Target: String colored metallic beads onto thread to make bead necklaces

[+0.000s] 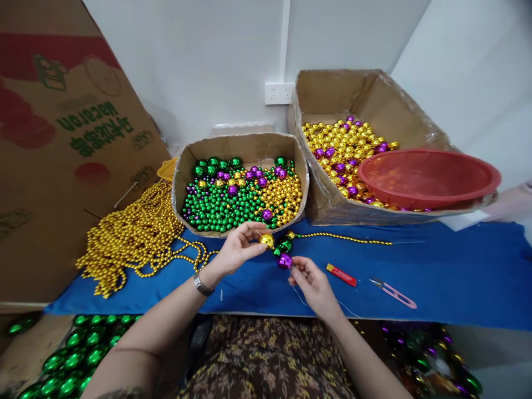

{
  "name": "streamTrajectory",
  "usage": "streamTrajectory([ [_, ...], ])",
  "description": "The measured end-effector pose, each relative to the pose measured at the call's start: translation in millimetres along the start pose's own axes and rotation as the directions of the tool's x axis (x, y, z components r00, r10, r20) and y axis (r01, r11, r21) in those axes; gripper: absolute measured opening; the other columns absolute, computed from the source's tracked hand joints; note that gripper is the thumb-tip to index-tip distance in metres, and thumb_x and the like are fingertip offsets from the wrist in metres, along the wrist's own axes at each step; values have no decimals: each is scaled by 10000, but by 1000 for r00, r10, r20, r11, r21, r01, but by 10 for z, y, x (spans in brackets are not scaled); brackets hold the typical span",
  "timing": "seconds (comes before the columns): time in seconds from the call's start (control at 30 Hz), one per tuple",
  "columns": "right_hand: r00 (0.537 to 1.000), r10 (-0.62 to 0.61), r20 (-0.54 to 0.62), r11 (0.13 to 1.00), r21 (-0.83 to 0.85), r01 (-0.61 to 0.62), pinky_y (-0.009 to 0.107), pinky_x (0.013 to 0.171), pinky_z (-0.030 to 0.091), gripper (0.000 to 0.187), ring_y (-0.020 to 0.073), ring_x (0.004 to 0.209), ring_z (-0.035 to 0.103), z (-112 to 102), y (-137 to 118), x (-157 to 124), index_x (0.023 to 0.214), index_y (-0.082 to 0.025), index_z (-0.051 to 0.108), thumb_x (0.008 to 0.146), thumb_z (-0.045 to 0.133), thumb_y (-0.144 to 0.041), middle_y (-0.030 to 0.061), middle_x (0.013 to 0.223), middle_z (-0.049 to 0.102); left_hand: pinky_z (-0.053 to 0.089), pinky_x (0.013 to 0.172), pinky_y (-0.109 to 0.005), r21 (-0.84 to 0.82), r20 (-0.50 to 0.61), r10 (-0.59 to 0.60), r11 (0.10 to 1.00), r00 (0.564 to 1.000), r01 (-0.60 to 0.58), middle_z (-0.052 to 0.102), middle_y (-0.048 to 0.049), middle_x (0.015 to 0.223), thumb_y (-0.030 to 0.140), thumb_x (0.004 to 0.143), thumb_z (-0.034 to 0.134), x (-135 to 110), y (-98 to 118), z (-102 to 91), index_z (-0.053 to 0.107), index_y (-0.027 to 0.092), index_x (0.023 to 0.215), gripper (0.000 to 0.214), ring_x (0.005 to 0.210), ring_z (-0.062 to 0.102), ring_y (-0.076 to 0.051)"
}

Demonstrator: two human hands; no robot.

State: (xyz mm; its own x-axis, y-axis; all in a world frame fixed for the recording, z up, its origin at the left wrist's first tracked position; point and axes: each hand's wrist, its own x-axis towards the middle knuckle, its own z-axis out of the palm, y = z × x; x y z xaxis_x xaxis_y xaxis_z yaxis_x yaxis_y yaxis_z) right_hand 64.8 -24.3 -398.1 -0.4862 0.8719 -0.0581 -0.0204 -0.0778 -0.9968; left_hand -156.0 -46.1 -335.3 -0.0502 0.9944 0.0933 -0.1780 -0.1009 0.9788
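The left hand (236, 247) pinches a large gold bead (266, 240) between its fingers, closed on it. The right hand (312, 282) has its fingers closed on a large purple bead (285, 260), just below the gold one. A green bead (285, 245) sits between the two, touching both. A thin gold bead string (344, 238) runs away rightward from the fingers over the blue tabletop (457, 277). Just beyond the left fingers stands a small cardboard box (241, 145) of mixed beads. Right of the right fingers lie a red lighter (341, 275) and pink snips (393, 292). Left of the left hand is a heap of gold strands (133, 238).
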Motion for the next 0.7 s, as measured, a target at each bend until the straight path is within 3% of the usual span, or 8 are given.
streamTrajectory([
  [0.23,994,97,58,922,370,-111,257,616,481,356,105,655,552,81,-57,-6,1091,-227,631,804,714,-420,3,817,592,509,881,-313,38,108,-12,999,994,8,648,-124,1214,332,838,679,-13,80,-29,587,199,1216,411,1076,617,-211],
  [0.3,992,108,72,899,419,-128,256,611,470,351,103,650,546,66,-108,-15,1081,-240,643,783,741,-397,2,821,592,512,876,-324,147,62,21,989,998,-30,645,-133,1216,379,880,610,61,113,-145,582,189,1229,399,1081,620,-218],
  [0.37,991,110,72,884,449,-130,257,604,463,351,103,644,540,46,-152,-23,1065,-247,651,762,762,-384,5,829,597,523,831,-319,357,-81,103,932,991,-68,678,-124,1136,376,876,602,193,146,-325,612,167,1164,355,998,647,-205],
  [0.43,992,109,61,878,461,-125,258,600,460,347,105,641,536,27,-181,-29,1054,-246,655,753,769,-376,8,825,600,523,756,-301,622,-220,237,781,946,-51,713,-102,1008,334,854,613,357,183,-550,646,148,1063,281,885,661,-189],
  [0.53,992,114,52,870,477,-125,254,596,459,347,107,643,538,4,-197,-37,1050,-245,655,751,772,-374,9,812,600,500,713,-298,875,-280,348,477,895,88,732,-70,896,243,857,567,576,245,-885,676,156,992,193,760,651,-172],
  [0.6,992,119,53,861,493,-129,250,593,458,351,106,641,540,-9,-199,-40,1051,-246,653,748,775,-373,7,807,598,490,723,-307,931,-285,333,318,899,177,736,-65,863,205,855,550,667,274,-1047,690,162,971,187,744,652,-183],
  [0.7,991,119,52,859,496,-129,247,592,457,353,105,641,539,-22,-204,-38,1049,-244,651,746,777,-374,5,801,594,480,743,-321,965,-248,220,147,944,219,738,-72,876,198,848,552,728,271,-1157,704,175,957,189,782,657,-216],
])
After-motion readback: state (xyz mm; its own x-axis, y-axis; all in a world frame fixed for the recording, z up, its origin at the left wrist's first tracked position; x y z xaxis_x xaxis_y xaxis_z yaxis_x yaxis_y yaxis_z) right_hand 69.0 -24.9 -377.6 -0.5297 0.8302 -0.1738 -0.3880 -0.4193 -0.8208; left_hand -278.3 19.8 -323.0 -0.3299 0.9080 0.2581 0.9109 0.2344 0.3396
